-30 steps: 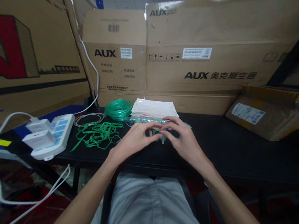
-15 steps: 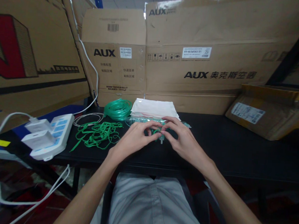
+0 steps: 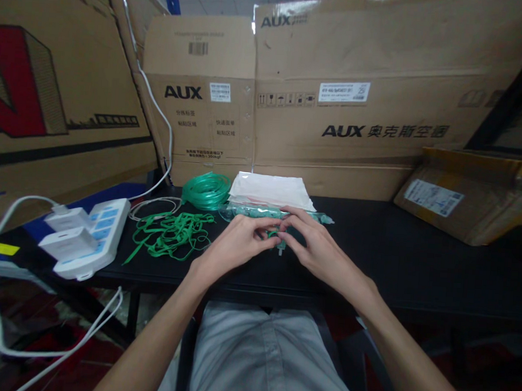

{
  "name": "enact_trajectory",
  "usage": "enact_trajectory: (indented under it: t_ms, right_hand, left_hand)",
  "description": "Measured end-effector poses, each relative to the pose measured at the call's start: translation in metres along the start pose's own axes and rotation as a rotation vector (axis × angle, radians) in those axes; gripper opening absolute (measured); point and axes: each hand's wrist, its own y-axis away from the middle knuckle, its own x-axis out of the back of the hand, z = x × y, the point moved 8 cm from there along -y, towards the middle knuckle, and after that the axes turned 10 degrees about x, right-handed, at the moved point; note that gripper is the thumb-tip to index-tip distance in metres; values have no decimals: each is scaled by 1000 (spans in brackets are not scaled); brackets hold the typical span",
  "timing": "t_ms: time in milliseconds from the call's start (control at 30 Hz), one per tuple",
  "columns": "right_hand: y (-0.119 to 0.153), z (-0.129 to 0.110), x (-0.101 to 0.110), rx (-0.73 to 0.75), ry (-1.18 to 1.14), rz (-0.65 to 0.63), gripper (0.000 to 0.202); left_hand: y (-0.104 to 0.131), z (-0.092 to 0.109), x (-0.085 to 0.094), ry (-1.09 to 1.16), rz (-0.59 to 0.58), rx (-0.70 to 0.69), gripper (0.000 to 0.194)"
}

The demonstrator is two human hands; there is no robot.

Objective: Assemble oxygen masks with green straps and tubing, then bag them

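We pinch a small green-and-clear fitting between both hands, left hand and right hand, each grip pressed onto it, just in front of the white bag stack, low over the table for steadiness.

green straps, black table

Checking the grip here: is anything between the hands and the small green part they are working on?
Nothing visible. The left hand and right hand both already touch the small green part, fingertips meeting over it above the black table.
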Motion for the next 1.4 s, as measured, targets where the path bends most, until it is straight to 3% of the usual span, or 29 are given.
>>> enact_trajectory:
  t_ms: [200, 400, 800, 1167, 1267, 1400]
  right_hand:
    - [2, 2, -4, 43, 27, -12, 15]
    - [2, 1, -1, 65, 96, 2, 21]
    - [15, 35, 34, -48, 331, -28, 13]
    - [19, 39, 44, -110, 526, -133, 16]
    - [16, 33, 39, -111, 391, -106, 14]
    - [5, 10, 27, -71, 26, -2, 7]
  left_hand:
    - [0, 1, -1, -10, -17, 0, 28]
    - [1, 7, 0, -92, 40, -35, 23]
    - [-2, -12, 18, -127, 151, -7, 23]
    - [-3, -14, 21, -128, 152, 21, 23]
    - [-3, -13, 20, -67, 132, 32, 22]
    - [-4, -10, 16, 177, 72, 54, 25]
